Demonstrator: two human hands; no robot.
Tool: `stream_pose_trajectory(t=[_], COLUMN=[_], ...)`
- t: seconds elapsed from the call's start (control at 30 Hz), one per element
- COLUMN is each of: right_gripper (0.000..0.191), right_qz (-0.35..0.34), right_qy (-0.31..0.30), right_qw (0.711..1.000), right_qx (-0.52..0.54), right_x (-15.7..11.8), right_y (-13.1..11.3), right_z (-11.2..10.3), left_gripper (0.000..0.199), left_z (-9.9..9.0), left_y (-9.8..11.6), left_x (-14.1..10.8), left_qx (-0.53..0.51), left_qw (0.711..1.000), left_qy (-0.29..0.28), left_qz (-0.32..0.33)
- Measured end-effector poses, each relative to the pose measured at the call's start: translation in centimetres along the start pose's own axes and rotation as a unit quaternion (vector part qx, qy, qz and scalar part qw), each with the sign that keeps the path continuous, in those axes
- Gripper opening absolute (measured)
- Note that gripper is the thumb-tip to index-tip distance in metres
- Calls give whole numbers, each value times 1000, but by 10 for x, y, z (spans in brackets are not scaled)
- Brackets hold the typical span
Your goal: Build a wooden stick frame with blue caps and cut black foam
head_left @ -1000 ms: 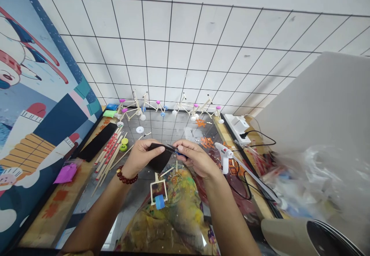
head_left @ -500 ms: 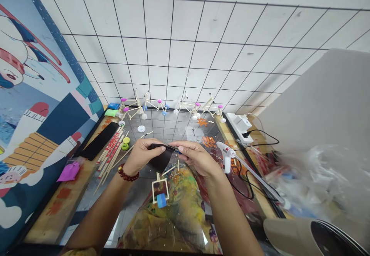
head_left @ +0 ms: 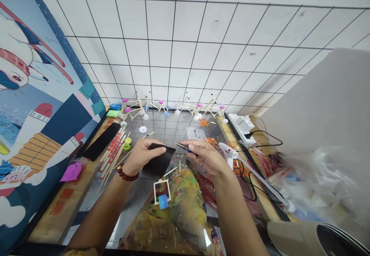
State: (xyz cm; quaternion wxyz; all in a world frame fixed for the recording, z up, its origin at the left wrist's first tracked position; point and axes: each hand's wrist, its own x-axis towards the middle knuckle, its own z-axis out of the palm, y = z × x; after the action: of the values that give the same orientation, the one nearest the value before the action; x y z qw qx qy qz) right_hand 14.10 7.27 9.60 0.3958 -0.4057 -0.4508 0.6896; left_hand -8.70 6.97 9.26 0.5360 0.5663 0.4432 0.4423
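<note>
My left hand (head_left: 144, 155), with a beaded bracelet on its wrist, pinches a black sheet (head_left: 158, 164) by its folded or rolled upper edge. The sheet hangs over the glass tabletop. In my right hand (head_left: 206, 156) is a small tool with pointed metal jaws (head_left: 182, 146) and a blue handle, mostly covered by the fingers; whether it is scissors or pliers I cannot tell. Its tips point left, just short of the sheet's right end. Below the hands lies a square stick frame (head_left: 155, 193) with a blue piece (head_left: 163, 201) at its lower side.
Wooden sticks (head_left: 111, 152) and a black strip (head_left: 101, 141) lie at left, beside green-lidded tubs (head_left: 127, 147). Stick models (head_left: 185, 105) line the back wall. A glue gun (head_left: 229, 152), a power strip (head_left: 242, 128) and cables are at right. Pink clay (head_left: 71, 171) is at left.
My right hand has moved slightly right, drawing the metal jaws away from the black sheet's edge. A gap now shows between them. My left hand keeps its hold.
</note>
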Motion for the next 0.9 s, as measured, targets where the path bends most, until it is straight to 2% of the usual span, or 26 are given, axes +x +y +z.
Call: stream_pose_trajectory(t=[0.1,0.17,0.37,0.73,0.9], right_gripper=[44,41,44,45,43], right_qz=[-5,-7,18,16,12], right_qy=[-41,-63,-74,-86,-89], right_qw=[999,998,997,996,996], right_qx=[-19,-24,-17,-7,-2], right_x=[-3,-3,2,2,2], right_y=[-1,1,5,5,3], right_z=[-4,-5,-7,-8,-8], left_gripper=[19,22,23,22,22], left_z=[1,2,3,6,6], left_y=[2,2,3,1,2], left_x=[0,0,1,2,2], left_qx=[-71,-107,-144,-133,-154], left_qw=[995,991,985,988,984], left_qy=[12,18,29,23,19], left_qz=[-66,-84,-86,-70,-89])
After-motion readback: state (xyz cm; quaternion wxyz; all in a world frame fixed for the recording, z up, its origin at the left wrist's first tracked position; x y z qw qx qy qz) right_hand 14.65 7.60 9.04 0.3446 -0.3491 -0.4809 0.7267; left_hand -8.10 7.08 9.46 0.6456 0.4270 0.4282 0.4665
